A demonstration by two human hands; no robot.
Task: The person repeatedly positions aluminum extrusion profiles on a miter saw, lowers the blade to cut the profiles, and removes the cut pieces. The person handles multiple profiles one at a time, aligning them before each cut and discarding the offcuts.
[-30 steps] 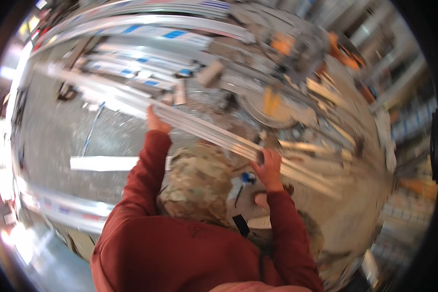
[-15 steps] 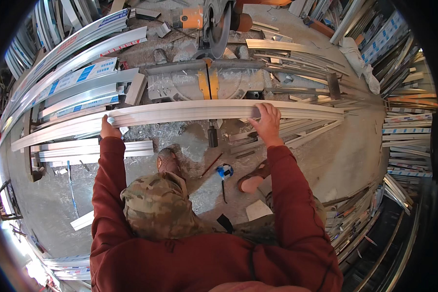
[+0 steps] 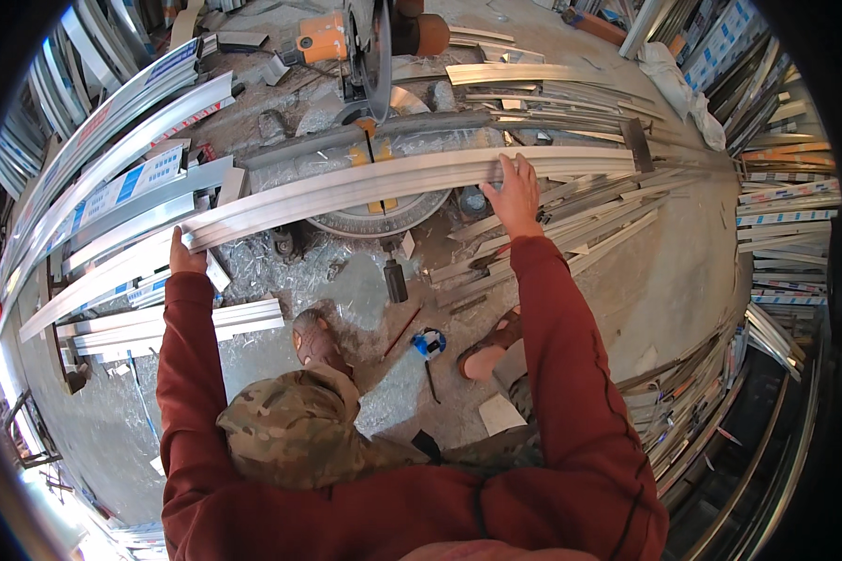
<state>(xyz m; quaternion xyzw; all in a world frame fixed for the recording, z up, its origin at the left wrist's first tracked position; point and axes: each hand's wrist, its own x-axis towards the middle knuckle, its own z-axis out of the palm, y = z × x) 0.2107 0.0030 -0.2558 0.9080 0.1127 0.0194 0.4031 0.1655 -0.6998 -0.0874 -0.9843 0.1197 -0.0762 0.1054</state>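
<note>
A long, pale grooved metal profile (image 3: pixel 346 192) runs across in front of me, tilted with its right part farther away. My left hand (image 3: pixel 188 252) is closed on its near edge, on the left; most of those fingers are hidden beneath or behind it. Toward the right end, my right hand (image 3: pixel 515 198) grips the same profile, fingers over the top and thumb at the near edge. Under the middle of the profile lies the round base (image 3: pixel 384 222) of a mitre saw, partly covered. Its blade (image 3: pixel 377 65) is raised beyond, beside an orange motor housing (image 3: pixel 322 37).
On the floor between my feet lie a blue tape measure (image 3: pixel 428 342) and a reddish pencil (image 3: pixel 402 333). Stacked profiles (image 3: pixel 131 187) crowd the left. Loose offcuts (image 3: pixel 571 220) spread at the right, with more bundles (image 3: pixel 784 220) along the far right. The saw's dark handle (image 3: pixel 396 280) points toward me.
The profile's right part has moved farther away, over the saw base, and it now slants more. Both hands have stayed on it. The view has shifted, too.
</note>
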